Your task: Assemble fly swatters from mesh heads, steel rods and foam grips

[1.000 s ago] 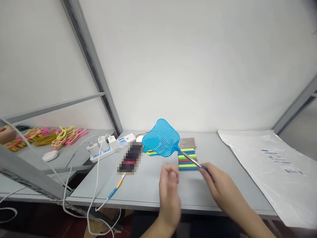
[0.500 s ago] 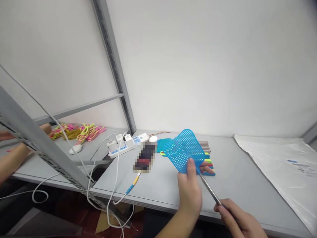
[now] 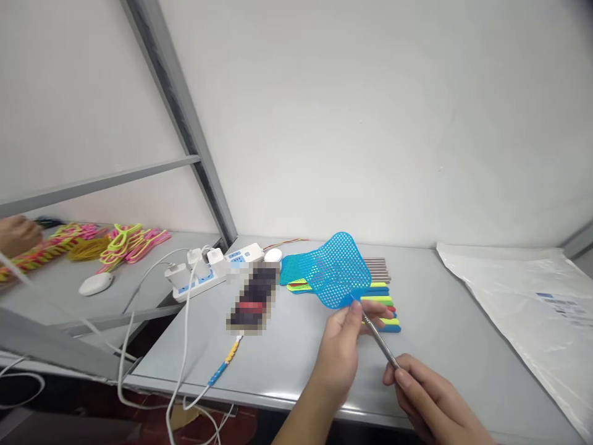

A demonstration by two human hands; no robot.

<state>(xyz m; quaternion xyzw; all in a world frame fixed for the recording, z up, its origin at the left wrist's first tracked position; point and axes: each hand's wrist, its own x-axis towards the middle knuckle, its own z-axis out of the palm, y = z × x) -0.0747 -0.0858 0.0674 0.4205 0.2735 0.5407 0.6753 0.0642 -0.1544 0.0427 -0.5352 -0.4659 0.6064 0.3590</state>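
A fly swatter with a blue perforated head (image 3: 340, 266) is held above the table. My left hand (image 3: 340, 346) is closed round the base of this head, thumb on top where the metal rod joins it. Lower down, my right hand (image 3: 428, 395) grips the other end of the metal rod (image 3: 380, 339). Behind the swatter lie teal mesh heads (image 3: 291, 269), thin metal rods (image 3: 377, 269) and several coloured plastic handles (image 3: 391, 329) in yellow-green, blue and red. The raised head and my left hand partly cover them.
On the left, a phone (image 3: 252, 300) with a charging cable lies beside a white power strip (image 3: 204, 281) with plugs. A white plastic sheet (image 3: 509, 296) covers the right side. Beyond the metal shelf post (image 3: 185, 123), another person's hand (image 3: 18, 236) is near coloured cords (image 3: 125, 244).
My view has shifted slightly right. The swatter head has tilted and sits closer over the stacked heads; both hands keep hold of the swatter. The other person's hand has moved.
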